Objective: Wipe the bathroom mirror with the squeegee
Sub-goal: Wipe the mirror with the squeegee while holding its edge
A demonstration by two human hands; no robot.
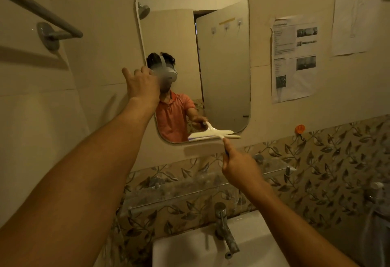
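At about five o'clock from the middle of the view, the right hand is wrapped tight around the handle of the squeegee, index finger stretched along the stem toward the blade. The pale blade lies almost level, pressed against the bottom edge of the mirror, near its lower right corner, and its twin shows in the glass just above it. At nine o'clock from that blade, the left hand rests on the mirror's left edge about halfway up, fingers bent over the rim and thumb sticking out toward the wall; it holds nothing but the edge itself. The mirror is a tall rounded rectangle fixed to the pale tiled wall, and it reflects a person in an orange shirt wearing a headset, an open door with hooks, and a shower head. At nine o'clock from the mirror a grey towel rail runs off toward the upper left. At three o'clock two printed sheets of paper are stuck to the wall, and below them, near four o'clock, sits a small orange hook. At six o'clock a clear shelf crosses a band of leaf-patterned tiles, and beneath it a metal tap stands over the white sink.
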